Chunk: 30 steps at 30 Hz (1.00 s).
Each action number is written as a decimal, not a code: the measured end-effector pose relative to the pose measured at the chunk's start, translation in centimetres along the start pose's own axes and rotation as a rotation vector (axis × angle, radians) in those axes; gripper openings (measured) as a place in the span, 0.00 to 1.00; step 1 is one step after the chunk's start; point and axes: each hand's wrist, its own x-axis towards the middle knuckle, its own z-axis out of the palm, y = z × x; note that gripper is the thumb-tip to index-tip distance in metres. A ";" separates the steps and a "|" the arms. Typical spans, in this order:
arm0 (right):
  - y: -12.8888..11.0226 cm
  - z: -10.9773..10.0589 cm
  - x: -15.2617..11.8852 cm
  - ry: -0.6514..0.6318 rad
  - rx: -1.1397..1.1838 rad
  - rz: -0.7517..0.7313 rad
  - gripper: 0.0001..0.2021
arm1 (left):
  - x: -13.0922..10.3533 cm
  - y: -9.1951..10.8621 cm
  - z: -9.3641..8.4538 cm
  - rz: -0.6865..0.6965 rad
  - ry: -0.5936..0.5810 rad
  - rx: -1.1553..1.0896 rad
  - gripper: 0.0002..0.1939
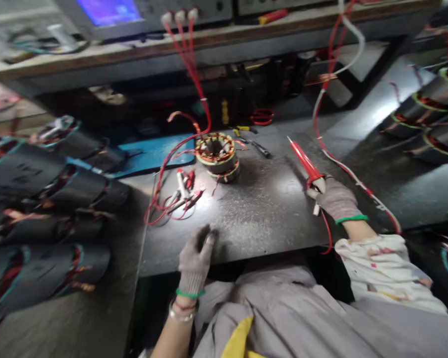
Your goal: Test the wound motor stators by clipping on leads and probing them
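Note:
My right hand (334,196), in a grey glove with a green cuff, is closed round the handle end of a red test probe (303,160) whose thin tip points up and left. A red wire hangs below that hand. My left hand (197,253), gloved too, rests at the near edge of the metal bench (254,219), fingers apart and holding nothing. Between and beyond both hands, a copper-wound stator (218,158) sits upright on the bench. To its left lie red and white clips (182,189) with red leads.
Large dark stators (85,194) are stacked at the left, more (429,114) at the right. Pliers (259,148) lie behind the bench's middle, near a blue tray (153,151). A shelf (224,42) with a screened instrument spans the back; red cables hang from it.

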 end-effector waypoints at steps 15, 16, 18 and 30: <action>1.5 1.9 -0.9 -0.004 0.497 -0.011 0.16 | 9.7 8.8 4.5 0.264 -0.127 0.520 0.14; 0.9 2.1 -1.7 -0.020 0.602 0.002 0.16 | 9.3 8.6 4.4 0.285 -0.136 0.542 0.15; -0.4 2.4 -3.8 -0.075 0.792 0.023 0.17 | 8.4 8.1 3.7 0.322 -0.143 0.570 0.16; -7.9 5.7 -17.7 -0.247 1.144 -0.509 0.13 | -5.7 6.6 1.0 0.118 -0.461 -0.535 0.22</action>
